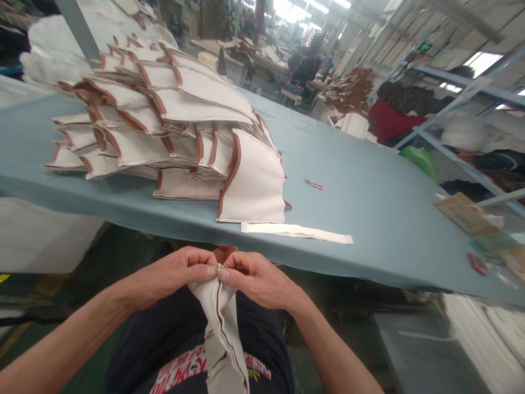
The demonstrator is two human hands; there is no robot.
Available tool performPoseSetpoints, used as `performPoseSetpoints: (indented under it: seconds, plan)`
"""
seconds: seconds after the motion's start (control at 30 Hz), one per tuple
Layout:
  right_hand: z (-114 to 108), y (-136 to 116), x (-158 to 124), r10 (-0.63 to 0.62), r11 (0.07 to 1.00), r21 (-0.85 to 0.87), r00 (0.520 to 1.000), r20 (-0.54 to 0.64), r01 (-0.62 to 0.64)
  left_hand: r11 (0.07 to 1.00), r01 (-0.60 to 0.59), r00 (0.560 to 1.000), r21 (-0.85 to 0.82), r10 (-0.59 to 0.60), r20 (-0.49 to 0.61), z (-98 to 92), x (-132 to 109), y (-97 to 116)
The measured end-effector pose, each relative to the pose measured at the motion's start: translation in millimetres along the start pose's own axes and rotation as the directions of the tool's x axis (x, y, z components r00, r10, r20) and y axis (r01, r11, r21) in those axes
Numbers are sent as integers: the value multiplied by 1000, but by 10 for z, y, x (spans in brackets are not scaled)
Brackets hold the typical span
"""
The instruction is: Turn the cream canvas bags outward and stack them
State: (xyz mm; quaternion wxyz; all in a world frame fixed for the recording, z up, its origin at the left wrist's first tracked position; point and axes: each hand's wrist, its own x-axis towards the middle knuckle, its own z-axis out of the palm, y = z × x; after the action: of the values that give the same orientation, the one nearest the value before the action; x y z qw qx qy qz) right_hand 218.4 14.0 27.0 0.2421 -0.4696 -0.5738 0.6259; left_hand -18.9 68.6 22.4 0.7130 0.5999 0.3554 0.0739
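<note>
My left hand (192, 268) and my right hand (250, 276) meet in front of my body, just off the table's near edge. Between their thumbs and fingers they pinch the top end of a white fabric piece (221, 328) with a dark brown seam. The piece hangs down over my dark apron, and its lower end runs out of view. Behind my hands, a large pile of white fabric pieces with brown edging (188, 98) lies on the table. One such panel (258, 175) rests at the pile's right front, beside a narrow white strip (297, 231).
The table has a blue-grey cover (348, 191). Small pink-handled thread snips (314, 185) lie on it to the right. A cardboard box (465, 214) and a red object (477, 264) are at the far right, near a metal rack (447, 148). A person (305, 68) sits in the background.
</note>
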Motion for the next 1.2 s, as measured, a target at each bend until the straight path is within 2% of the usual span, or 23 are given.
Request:
performPoseSetpoints:
  seconds: [0.13, 0.37, 0.57, 0.77, 0.9, 1.03, 1.2]
  plan:
    - [13, 59, 8, 17, 1000, 18, 1000, 19, -17, 1000, 5, 1000, -23, -5, 2, 29, 4, -16]
    - [-28, -1, 36, 5, 997, 73, 999, 34, -7, 1000, -31, 999, 0, 31, 18, -44, -17, 15]
    - [-44, -78, -8, -42, 992, 122, 996, 85, 31, 994, -65, 997, 84, 60, 57, -2, -134, 150]
    - [-40, -199, -126, -66, 997, 47, 992, 107, 61, 987, -35, 998, 154, 28, 48, 93, -242, 216]
    - [-20, -249, -211, -109, 994, 2, 986, 127, 109, 978, -59, 998, 198, 53, 36, 146, -300, 180]
    - [22, -256, -257, -168, 984, -37, 978, 126, 174, 971, -71, 997, 229, 66, 27, 203, -359, 248]
    - [66, -287, -274, -155, 985, -56, 981, 119, 162, 967, -61, 998, 246, 54, 35, 219, -435, 336]
